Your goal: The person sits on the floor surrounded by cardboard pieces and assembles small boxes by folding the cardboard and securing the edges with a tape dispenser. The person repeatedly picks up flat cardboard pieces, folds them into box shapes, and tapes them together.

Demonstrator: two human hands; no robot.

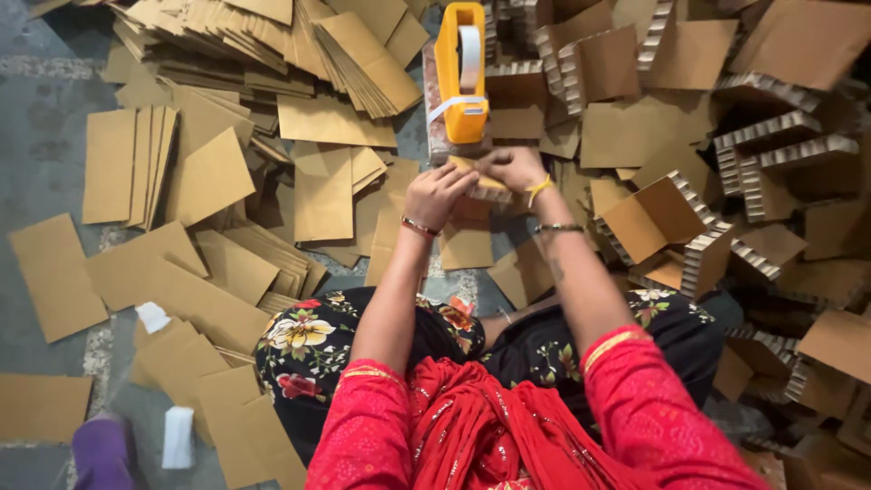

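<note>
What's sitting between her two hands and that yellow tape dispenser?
Almost nothing. In the head view, both hands, left and right, pinch a small cardboard piece right below the yellow tape dispenser; only the dispenser's base block and loose tape end fill the gap.

One head-worn camera looks steeply down from above the seated person, close over both forearms, facing forward across the floor (36, 109) toward the yellow tape dispenser (461, 73).
</note>
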